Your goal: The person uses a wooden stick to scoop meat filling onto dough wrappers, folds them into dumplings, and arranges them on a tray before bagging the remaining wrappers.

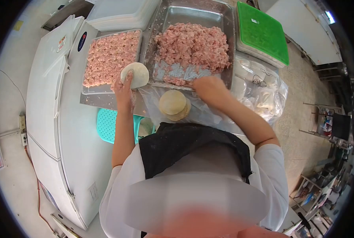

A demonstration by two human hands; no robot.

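My left hand [124,92] holds a round pale wrapper [139,76] above the corner of a tray [139,45] filled with rows of small meat-topped pieces [109,55]. At the near edge of a deep metal pan [229,75], my right hand [208,89] is closed beside the ground meat [195,45]; whatever its fingers grip is hidden. Between my hands, a stack of round wrappers [173,103] lies on a plastic sheet [151,97].
A green-lidded container [262,33] stands right of the pan, with plastic-wrapped packs [264,89] nearer me. Left are a white freezer [74,119] and, below the table edge, a turquoise basket [107,125]. Lidded clear boxes [119,14] sit at the back.
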